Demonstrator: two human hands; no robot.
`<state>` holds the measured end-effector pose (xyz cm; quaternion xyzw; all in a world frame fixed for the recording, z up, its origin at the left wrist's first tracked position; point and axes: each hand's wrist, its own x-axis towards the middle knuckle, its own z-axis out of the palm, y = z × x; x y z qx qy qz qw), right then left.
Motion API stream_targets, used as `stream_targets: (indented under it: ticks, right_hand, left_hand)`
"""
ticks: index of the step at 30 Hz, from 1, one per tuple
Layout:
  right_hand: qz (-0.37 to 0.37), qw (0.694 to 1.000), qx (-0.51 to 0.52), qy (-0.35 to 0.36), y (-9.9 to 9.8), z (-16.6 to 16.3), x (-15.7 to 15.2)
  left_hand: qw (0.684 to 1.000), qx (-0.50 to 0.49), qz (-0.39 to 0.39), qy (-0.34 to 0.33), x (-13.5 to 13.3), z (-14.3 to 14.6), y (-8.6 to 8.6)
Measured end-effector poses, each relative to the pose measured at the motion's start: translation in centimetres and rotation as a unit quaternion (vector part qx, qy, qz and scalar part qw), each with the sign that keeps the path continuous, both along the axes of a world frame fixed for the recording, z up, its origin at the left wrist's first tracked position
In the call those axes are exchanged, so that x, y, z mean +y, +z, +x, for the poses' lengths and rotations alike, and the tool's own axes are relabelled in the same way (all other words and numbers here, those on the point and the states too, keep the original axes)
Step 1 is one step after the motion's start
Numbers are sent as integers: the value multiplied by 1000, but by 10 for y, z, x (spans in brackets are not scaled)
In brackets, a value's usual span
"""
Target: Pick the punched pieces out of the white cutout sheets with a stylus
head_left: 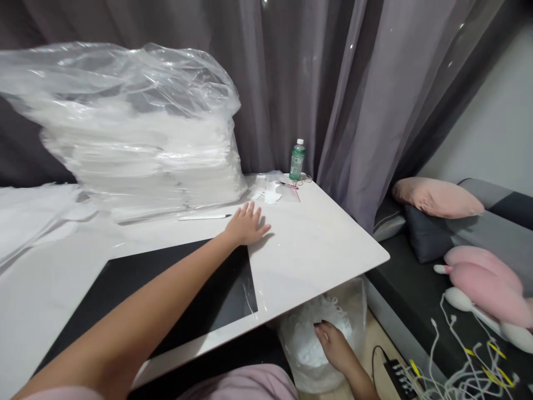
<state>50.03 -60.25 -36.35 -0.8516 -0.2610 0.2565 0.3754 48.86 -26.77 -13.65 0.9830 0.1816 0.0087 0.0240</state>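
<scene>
My left hand (246,225) lies flat on the white table (316,250) with its fingers spread, at the far corner of a black mat (175,289). It holds nothing. Just beyond it a thin white strip (204,217) lies in front of a big clear plastic bag of stacked white pieces (137,139). My right hand (333,345) reaches below the table edge into a clear plastic bag of white lacy pieces (316,333) on the floor. Its fingers are curled in the material; what they grip is hidden.
A green water bottle (297,160) stands at the table's far corner beside small white scraps (268,193) and a small plastic pouch. Grey curtains hang behind. A grey sofa (420,289) with pink cushions sits to the right, with a power strip (400,378) and white cables on the floor.
</scene>
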Motion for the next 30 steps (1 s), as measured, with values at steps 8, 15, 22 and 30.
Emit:
stream_targets:
  ticks: [8, 15, 22, 30]
  right_hand:
    - [-3, 997, -49, 53, 22, 10, 14]
    - [19, 989, -5, 149, 57, -5, 28]
    - [31, 985, 52, 164, 102, 1, 6]
    - [88, 984, 25, 151, 144, 27, -15]
  left_hand:
    - [999, 45, -10, 18, 21, 25, -33]
    - [942, 66, -64, -324, -57, -9, -32]
    - [981, -14, -48, -186, -9, 25, -24]
    - [995, 12, -37, -96, 23, 61, -37]
